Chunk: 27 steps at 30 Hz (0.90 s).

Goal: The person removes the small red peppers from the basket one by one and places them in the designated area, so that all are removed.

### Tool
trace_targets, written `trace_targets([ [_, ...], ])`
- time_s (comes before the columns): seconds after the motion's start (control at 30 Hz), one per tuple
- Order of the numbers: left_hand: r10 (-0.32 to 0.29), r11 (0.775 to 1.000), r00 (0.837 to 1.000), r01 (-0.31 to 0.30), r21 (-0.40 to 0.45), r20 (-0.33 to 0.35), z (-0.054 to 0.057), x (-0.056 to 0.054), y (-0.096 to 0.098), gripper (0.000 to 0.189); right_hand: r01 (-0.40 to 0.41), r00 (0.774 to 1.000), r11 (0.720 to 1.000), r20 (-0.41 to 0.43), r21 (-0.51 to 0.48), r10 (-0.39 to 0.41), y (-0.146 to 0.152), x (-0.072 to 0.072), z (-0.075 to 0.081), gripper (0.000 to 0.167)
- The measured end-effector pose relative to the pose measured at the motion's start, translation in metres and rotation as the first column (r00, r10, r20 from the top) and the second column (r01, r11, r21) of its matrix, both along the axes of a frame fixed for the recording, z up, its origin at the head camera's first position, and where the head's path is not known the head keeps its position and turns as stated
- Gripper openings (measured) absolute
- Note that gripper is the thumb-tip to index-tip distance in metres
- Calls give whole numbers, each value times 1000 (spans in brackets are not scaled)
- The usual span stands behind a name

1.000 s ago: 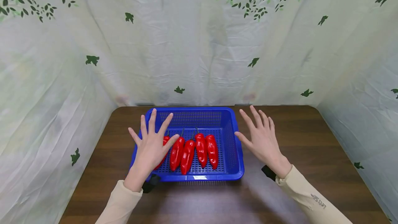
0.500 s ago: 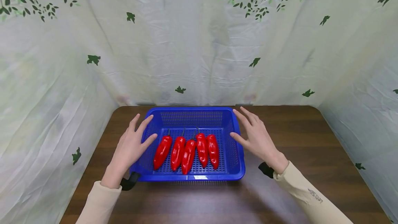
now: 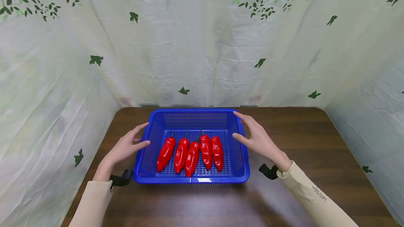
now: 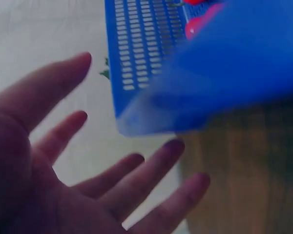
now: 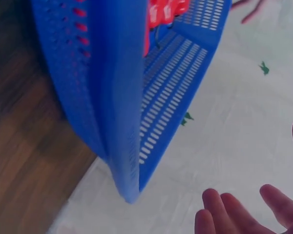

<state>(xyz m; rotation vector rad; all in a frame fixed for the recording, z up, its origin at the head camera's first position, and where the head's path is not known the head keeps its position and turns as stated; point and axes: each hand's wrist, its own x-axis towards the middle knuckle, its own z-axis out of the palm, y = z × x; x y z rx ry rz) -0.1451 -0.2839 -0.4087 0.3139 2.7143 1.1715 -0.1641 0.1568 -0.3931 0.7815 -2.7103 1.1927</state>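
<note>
A blue plastic basket (image 3: 190, 180) with slotted walls stands on the table, and several glossy red peppers (image 3: 165, 154) lie side by side on its floor, stems toward the back. My left hand (image 3: 124, 146) is at the basket's left side, thumb and fingers spread apart, fingertips close to the rim. On the opposite side, my right hand (image 3: 257, 134) has its thumb and forefinger reaching over the right rim in the head view. Both wrist views show fingers spread beside the basket wall, with nothing between them.
The brown wooden table (image 3: 296, 139) extends on both sides and in front of the basket. A pale cloth curtain (image 3: 202, 52) with printed leaves hangs close behind the table's back edge and along both sides.
My left hand has moved left and down from over the basket to its left side, uncovering the leftmost pepper. My right hand has moved slightly left toward the right rim.
</note>
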Motion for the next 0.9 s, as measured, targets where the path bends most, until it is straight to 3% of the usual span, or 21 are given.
trace_targets([
  [0.13,-48,991,996,39,126,72,-9,-5,-11,72,-14,997,999,70,-45,17,-2,-3,0,69],
  [0.3,-119,958,979,70,280,164,-22,-14,-20,71,-35,986,993,159,-113,53,-5,-6,1,67],
  [0.6,-168,926,956,70,371,240,-43,-24,-22,70,-51,956,979,274,-199,106,-11,-11,0,65],
  [0.77,-192,883,938,37,468,288,-53,-26,-20,69,-64,938,966,314,-251,144,-16,-15,-2,63],
  [0.9,-170,867,940,-1,498,297,-62,-28,-18,67,-64,914,956,369,-287,172,-19,-17,-3,62],
])
